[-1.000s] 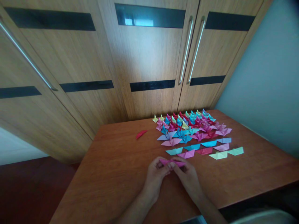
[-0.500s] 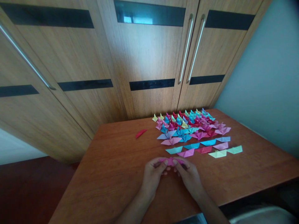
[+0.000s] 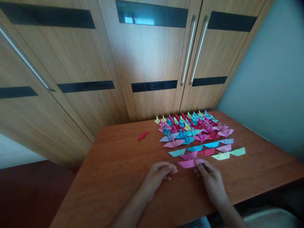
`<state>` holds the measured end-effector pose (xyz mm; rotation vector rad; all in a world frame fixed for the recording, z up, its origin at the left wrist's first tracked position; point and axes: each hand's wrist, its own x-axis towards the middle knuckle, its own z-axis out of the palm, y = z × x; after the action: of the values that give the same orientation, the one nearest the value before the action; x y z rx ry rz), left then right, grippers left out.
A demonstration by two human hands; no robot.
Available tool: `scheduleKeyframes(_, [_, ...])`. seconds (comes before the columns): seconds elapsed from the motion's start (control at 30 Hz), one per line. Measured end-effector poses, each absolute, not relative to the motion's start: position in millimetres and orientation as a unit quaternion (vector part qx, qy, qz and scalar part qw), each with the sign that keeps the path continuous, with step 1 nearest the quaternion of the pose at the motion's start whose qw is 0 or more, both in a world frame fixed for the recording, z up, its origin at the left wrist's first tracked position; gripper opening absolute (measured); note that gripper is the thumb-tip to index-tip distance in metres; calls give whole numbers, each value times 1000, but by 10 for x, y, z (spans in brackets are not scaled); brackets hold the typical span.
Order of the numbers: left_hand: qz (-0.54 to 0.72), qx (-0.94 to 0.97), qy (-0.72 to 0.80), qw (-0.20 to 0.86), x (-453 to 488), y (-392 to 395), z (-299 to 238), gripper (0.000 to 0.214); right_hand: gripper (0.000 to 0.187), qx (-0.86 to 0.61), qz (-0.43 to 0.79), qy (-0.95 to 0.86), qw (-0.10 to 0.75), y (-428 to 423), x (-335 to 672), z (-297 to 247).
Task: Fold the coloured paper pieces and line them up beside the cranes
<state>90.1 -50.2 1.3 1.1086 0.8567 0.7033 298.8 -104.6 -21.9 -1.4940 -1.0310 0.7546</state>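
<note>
A folded pink paper piece (image 3: 187, 163), long and slanted at its ends, is pinched at its right end between the thumb and fingers of my right hand (image 3: 210, 177). It is held just in front of the nearest row of folded papers. My left hand (image 3: 160, 175) is to the left of the piece, a small gap from its tip. Its fingers are loosely bent and apart, with nothing seen in them. Right behind the held piece lies a similar pink folded paper (image 3: 189, 155), next to a red one (image 3: 207, 152).
Several folded strips, such as a light green one (image 3: 221, 156) and a blue one (image 3: 211, 144), lie in rows. Many colourful paper cranes (image 3: 174, 143) stand behind them. A lone red folded paper (image 3: 143, 136) lies left on the wooden table (image 3: 114, 171). A wardrobe (image 3: 152, 57) stands behind.
Both hands were on the pink paper. My left hand has let go and moved slightly left, while my right hand has shifted right with the piece, which now shows flat and long.
</note>
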Motion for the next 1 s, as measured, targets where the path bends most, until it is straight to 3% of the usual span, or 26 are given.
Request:
scheduleKeyframes(0.13, [329, 505, 423, 676, 719, -319, 47, 31, 38, -699, 247, -467, 482, -1082, 3495, -279])
scheduleKeyframes(0.3, [370, 504, 476, 619, 479, -111, 35, 27, 51, -797, 88, -514, 305, -1087, 3876, -368])
scheduleKeyframes(0.47, [373, 511, 482, 606, 417, -97, 36, 27, 52, -814, 35, -542, 205, -1036, 3882, -406])
scheduleKeyframes(0.67, [367, 521, 481, 602, 434, -135, 65, 29, 45, -826, 28, -539, 164, -992, 3826, -359])
scheduleKeyframes(1.0, [372, 527, 482, 592, 440, -137, 52, 24, 42, -822, 28, -540, 177, -983, 3837, -375])
